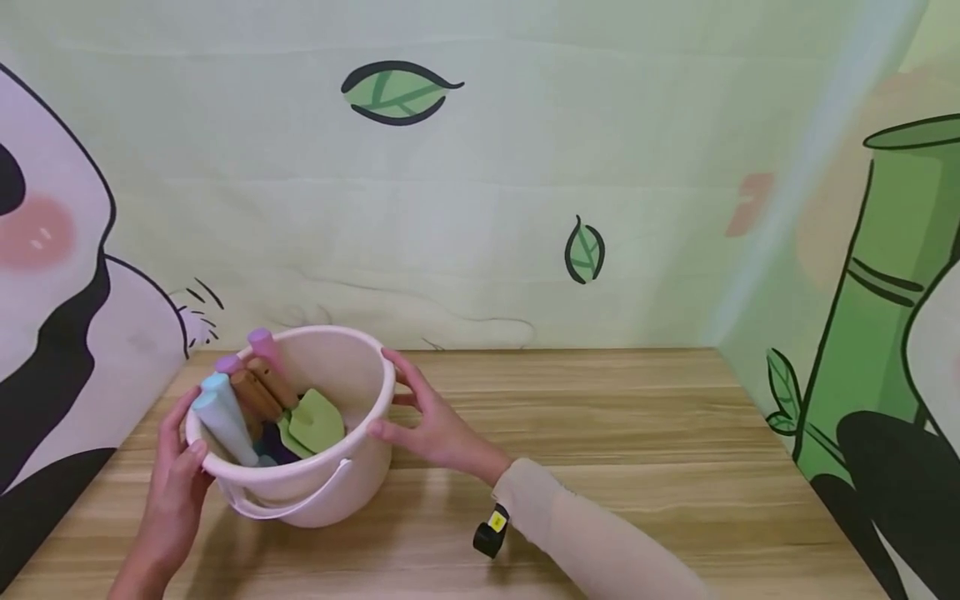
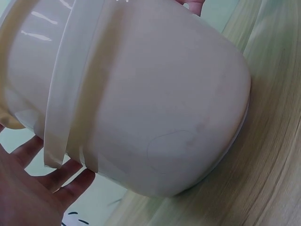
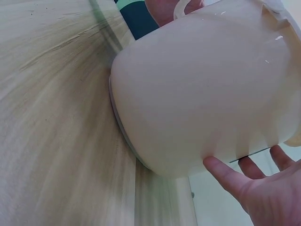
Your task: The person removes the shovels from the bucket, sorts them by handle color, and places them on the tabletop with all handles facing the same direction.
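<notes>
A pale pinkish-white plastic bucket [image 1: 352, 492] stands on the left part of the table, its bail handle [image 1: 258, 514] hanging down in front. Inside lean several utensils: light blue handles [image 1: 228, 423], brown handles [image 1: 255, 396], a pink handle [image 1: 266, 348] and a green spatula-like head [image 1: 318, 422]; their lower ends are hidden. My left hand [image 1: 171, 492] holds the left side of the bucket at the rim. On the opposite side my right hand [image 1: 438, 429] grips it, thumb and fingers spread along the rim. Both wrist views show fingers against the bucket's outer wall.
The wood-grain table [image 1: 622, 450] extends to the right of the bucket. Behind it hangs a pale green cloth backdrop [image 1: 495, 167] printed with leaves, pandas and bamboo. A small black device [image 1: 489, 537] hangs at my right wrist.
</notes>
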### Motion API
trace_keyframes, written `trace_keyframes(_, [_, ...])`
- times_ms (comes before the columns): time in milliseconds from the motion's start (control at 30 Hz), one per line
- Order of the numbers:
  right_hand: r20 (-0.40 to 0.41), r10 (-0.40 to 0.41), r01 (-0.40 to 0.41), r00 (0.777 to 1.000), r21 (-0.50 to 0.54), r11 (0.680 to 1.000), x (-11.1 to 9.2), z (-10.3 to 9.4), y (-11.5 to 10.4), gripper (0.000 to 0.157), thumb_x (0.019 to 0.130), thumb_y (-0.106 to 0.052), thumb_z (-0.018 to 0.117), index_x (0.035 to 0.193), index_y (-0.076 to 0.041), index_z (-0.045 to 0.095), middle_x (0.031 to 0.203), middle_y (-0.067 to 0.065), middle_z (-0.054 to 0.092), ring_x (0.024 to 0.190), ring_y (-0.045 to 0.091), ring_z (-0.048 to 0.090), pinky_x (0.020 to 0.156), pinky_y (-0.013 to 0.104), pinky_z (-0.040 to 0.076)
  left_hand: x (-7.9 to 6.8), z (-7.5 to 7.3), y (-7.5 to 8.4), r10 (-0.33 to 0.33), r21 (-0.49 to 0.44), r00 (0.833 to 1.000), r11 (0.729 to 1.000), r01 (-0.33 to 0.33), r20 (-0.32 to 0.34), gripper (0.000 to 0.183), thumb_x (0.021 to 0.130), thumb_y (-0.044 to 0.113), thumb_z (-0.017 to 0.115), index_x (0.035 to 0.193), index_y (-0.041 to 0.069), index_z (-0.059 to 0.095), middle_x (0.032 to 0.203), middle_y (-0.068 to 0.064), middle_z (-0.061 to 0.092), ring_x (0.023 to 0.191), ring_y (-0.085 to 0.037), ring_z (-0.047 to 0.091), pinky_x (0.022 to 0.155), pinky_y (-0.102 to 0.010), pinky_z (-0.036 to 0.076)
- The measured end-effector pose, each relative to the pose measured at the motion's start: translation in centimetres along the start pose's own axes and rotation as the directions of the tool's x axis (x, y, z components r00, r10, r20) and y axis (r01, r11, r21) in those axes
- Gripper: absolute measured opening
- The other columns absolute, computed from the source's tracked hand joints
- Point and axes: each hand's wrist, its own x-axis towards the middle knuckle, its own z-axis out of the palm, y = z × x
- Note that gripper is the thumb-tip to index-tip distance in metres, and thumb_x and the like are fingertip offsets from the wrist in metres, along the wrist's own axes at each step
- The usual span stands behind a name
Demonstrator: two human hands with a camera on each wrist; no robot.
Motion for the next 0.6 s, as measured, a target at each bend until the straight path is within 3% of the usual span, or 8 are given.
trace_keyframes(233, [0.111,0.053,-0.056,0.992,0.022,0.998,0.3,-1.9,-1.4,0.089,0.091,-0.047,0.075,0.162,-0.033,0.023,0.161,0.013,0.033,0.127,0.023,0.056,0.089,0.034,0.056,0.1,0.1,-0.1,-0.015,0.005,1.0,1.0,0.015,0.001,0.058,0.104,0.018,0.035,0.161,0.025,0.025,0.153,0.004,0.026,0.128,-0.014,0.036,0.092,-0.015,0.042])
trace_keyframes(400, [0.182,0.098,-0.071,0.978,-0.149,0.986,1.2,-4.0,-3.3,0.083,0.093,-0.037,0.075,0.161,-0.03,0.027,0.159,0.005,0.038,0.13,0.029,0.055,0.094,0.035,0.053,0.0,0.2,0.3,-0.027,0.03,1.0,0.999,0.027,-0.003,0.058,0.105,0.021,0.034,0.162,0.026,0.024,0.155,0.003,0.025,0.129,-0.015,0.035,0.092,-0.017,0.041])
trace_keyframes(600, [0.234,0.149,-0.067,0.961,-0.327,0.943,3.0,-6.0,-6.1,0.082,0.092,-0.039,0.076,0.159,-0.032,0.03,0.158,0.005,0.041,0.134,0.036,0.052,0.099,0.044,0.052,0.0,0.0,0.1,-0.007,0.024,1.0,1.0,0.007,0.0,0.058,0.105,0.02,0.035,0.162,0.025,0.025,0.153,0.003,0.026,0.127,-0.014,0.036,0.091,-0.015,0.042])
